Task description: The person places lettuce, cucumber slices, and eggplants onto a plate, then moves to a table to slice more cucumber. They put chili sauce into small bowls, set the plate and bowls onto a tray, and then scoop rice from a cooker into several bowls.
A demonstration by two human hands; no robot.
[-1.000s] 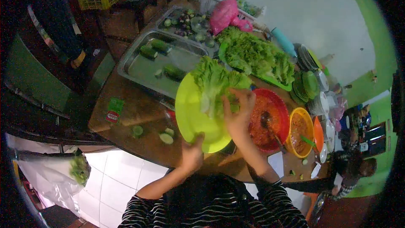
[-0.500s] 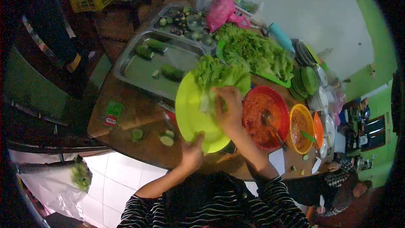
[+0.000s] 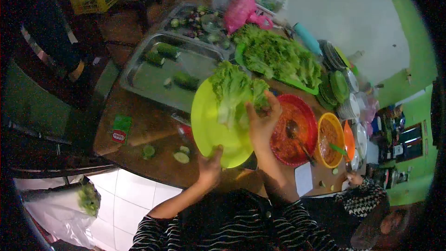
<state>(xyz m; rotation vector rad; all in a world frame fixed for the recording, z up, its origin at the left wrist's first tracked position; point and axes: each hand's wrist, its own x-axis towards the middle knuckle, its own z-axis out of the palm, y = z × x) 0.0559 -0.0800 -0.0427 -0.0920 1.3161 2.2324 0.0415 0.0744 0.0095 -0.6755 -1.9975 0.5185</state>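
Observation:
My left hand (image 3: pixel 211 167) grips the near rim of a yellow-green plate (image 3: pixel 204 130), its thumb on the upper face. Lettuce leaves (image 3: pixel 232 88) lie over the far part of that plate. At their right edge, my right hand (image 3: pixel 265 121) has its fingers curled round a piece of leaf; the fingertips are partly hidden. Just right of this hand stands a red bowl (image 3: pixel 293 130) of red sauce with a spoon in it. Behind the plate, a green tray (image 3: pixel 302 86) carries a heap of lettuce (image 3: pixel 278 58).
A metal tray (image 3: pixel 139 76) with cucumber pieces sits at the left. Cut cucumber (image 3: pixel 181 157) and a green packet (image 3: pixel 121 129) lie near the table edge. An orange bowl (image 3: pixel 341 135), stacked plates (image 3: pixel 335 88) and a co-worker's hand (image 3: pixel 355 177) are at the right.
My right hand has shifted from the middle of the lettuce to its right edge. The plate stays in my left hand. The co-worker's hand has moved nearer the table.

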